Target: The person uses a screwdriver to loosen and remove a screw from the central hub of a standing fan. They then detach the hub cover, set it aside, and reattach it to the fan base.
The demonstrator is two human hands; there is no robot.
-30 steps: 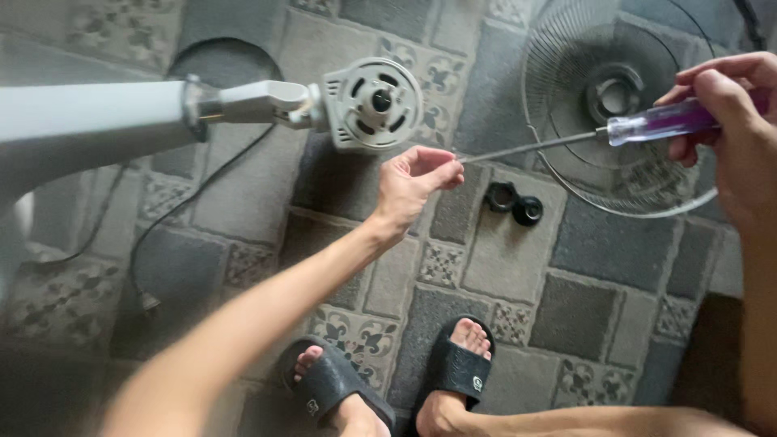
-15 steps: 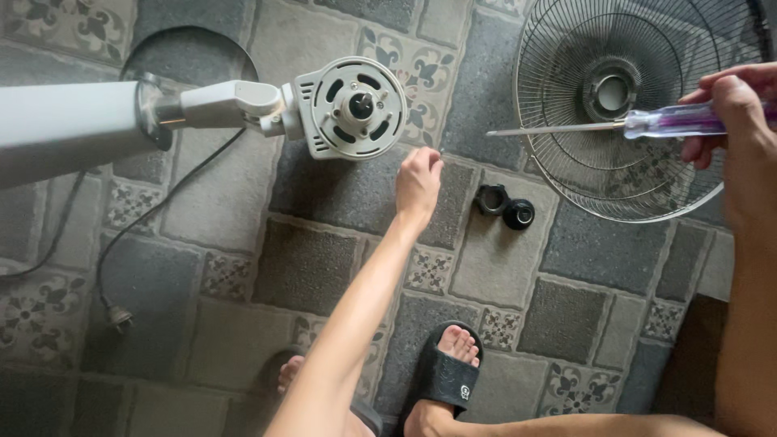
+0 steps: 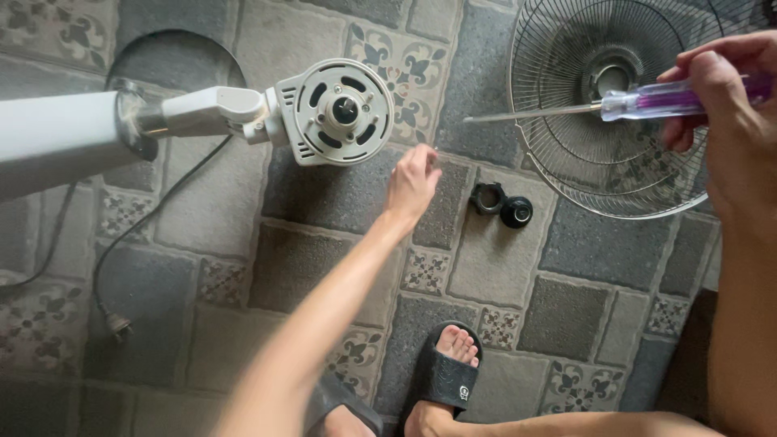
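While black sandals [image 3: 443, 379] stand nearest, I log my left hand [image 3: 412, 183], fingers pinched together over tile, just below the fan motor housing [image 3: 336, 112]. Right hand [image 3: 723, 97] grasps a purple-handled screwdriver [image 3: 615, 104] across the wire fan guard [image 3: 603, 97]; two black fan nuts [image 3: 503, 204] lie between.

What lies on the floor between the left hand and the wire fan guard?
In the head view, two small black parts, a ring nut and a round cap, lie side by side on the tiles between the left hand and the wire fan guard.
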